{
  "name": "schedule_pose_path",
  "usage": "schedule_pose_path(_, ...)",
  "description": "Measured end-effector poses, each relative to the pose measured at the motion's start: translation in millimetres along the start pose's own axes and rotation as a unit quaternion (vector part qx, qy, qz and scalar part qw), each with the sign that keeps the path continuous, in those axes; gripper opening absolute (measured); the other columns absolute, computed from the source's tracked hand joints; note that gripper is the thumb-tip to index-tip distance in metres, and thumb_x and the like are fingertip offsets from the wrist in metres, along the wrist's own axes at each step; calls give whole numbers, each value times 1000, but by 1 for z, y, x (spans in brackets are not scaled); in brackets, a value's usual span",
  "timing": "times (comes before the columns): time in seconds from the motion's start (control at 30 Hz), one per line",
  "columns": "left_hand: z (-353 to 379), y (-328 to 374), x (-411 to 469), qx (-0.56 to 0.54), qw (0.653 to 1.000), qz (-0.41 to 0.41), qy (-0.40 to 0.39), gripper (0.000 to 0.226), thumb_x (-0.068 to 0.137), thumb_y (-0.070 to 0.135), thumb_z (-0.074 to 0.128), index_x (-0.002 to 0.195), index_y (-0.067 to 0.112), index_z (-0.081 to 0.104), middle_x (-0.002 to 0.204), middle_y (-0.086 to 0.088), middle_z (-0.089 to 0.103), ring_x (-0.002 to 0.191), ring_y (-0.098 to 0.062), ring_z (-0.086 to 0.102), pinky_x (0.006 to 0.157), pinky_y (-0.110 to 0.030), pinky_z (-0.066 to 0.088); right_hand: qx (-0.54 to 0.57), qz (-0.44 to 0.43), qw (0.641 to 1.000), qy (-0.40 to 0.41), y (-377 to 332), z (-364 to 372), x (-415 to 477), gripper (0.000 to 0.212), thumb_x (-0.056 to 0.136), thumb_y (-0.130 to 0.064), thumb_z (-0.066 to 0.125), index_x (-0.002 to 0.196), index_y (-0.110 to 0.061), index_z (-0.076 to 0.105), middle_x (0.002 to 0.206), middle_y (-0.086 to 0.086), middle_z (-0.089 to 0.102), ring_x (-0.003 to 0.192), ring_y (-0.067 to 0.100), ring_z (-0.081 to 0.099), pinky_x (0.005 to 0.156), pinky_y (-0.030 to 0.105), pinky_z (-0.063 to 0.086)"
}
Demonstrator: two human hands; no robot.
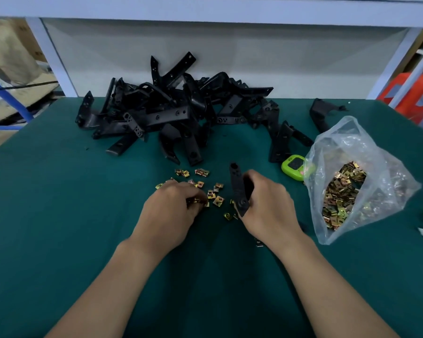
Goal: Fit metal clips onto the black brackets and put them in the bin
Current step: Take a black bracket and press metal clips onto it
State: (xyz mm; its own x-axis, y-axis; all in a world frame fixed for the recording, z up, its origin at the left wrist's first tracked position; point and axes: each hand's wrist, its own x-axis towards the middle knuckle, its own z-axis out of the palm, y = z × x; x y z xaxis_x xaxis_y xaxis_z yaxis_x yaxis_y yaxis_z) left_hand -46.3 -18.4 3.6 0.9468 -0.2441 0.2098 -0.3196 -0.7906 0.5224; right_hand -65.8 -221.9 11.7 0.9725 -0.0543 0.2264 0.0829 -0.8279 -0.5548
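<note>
In the right hand (269,206), a bracket (238,189) stands upright.

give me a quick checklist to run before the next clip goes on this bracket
1. right hand grips bracket: ok
2. bracket's top end sticks out free of the hand: ok
3. loose clips lie under left hand: ok
4. single clip pinched by left hand: cannot tell, its fingers curl over the clips
5. spare clips in plastic bag: ok
6. bin in view for finished parts: not ok, none visible
</note>
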Motion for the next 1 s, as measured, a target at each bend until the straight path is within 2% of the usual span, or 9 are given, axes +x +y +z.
schedule_pose_path(0.1, 5, 0, -1, 6, 999, 23, 21, 14, 99, 20, 62, 98, 24, 75, 98, 14, 68, 101, -13, 56, 91, -37, 49, 25, 6, 1000, 4, 3, 1, 2, 18, 80, -36, 60, 76, -28, 46, 65, -9, 55, 61, 14, 52, 55, 33, 39)
schedule_pose_path(0.2, 9, 5, -2, -28, 997, 17, 66, 14, 99, 19, 63, 93, 21, 75, 92, 13, 68, 94, -14, 58, 88, -34, 47, 28, -2, 1000, 8, 4, 2, 3, 17, 78, -40, 58, 75, -29, 45, 66, -10, 55, 61, 10, 51, 53, 31, 35)
schedule_pose_path(0.3, 8, 10, -5, -78, 987, -37, 133, 16, 97, 30, 67, 84, 27, 76, 76, 14, 71, 75, -10, 61, 71, -32, 51, 63, -33, 997, 26, 0, 2, 2, 15, 82, -34, 63, 81, -32, 48, 67, -12, 58, 62, 9, 56, 55, 33, 45)
schedule_pose_path(0.4, 5, 15, -6, -184, 972, -89, 114, 20, 97, 33, 66, 79, 32, 73, 60, 16, 70, 57, -6, 66, 56, -24, 53, 95, -82, 991, 44, -8, 0, 0, 23, 87, -30, 71, 99, -37, 53, 75, -17, 64, 68, 6, 62, 60, 29, 50)
schedule_pose_path(0.5, 3, 19, -7, -221, 963, -93, 122, 16, 94, 30, 70, 78, 34, 74, 60, 20, 70, 56, 1, 66, 52, -10, 46, 63, -95, 993, 16, -11, 2, -1, 32, 84, -33, 75, 106, -37, 52, 78, -16, 65, 70, 9, 61, 61, 33, 49)
schedule_pose_path(0.63, 4, 21, -6, -250, 961, -84, 84, 20, 85, 20, 78, 72, 35, 75, 64, 20, 72, 58, 7, 65, 56, -5, 44, 39, -76, 996, 4, -6, 5, -2, 30, 84, -32, 74, 104, -35, 52, 77, -14, 64, 71, 14, 60, 61, 38, 49)
schedule_pose_path(0.77, 3, 21, 2, -296, 948, -89, 81, 28, 80, 13, 83, 71, 38, 79, 67, 17, 74, 60, 4, 68, 58, -9, 50, 60, -59, 996, 0, -2, 3, 4, 28, 83, -32, 76, 101, -35, 54, 77, -14, 66, 71, 12, 62, 63, 39, 53)
schedule_pose_path(0.87, 3, 15, 7, -309, 945, -88, 66, 25, 77, 5, 84, 79, 31, 83, 72, 14, 77, 67, -2, 73, 60, -12, 52, 67, -44, 997, -11, 1, 6, 6, 26, 83, -31, 76, 98, -34, 55, 76, -12, 67, 70, 11, 62, 63, 41, 54)
schedule_pose_path(1.0, 4, 13, 6, -346, 933, -90, 36, 24, 79, 6, 82, 84, 30, 84, 82, 10, 79, 76, -9, 75, 69, -18, 56, 54, -41, 998, -7, 5, 7, 2, 25, 82, -31, 75, 96, -36, 54, 75, -15, 66, 69, 7, 61, 58, 35, 52)
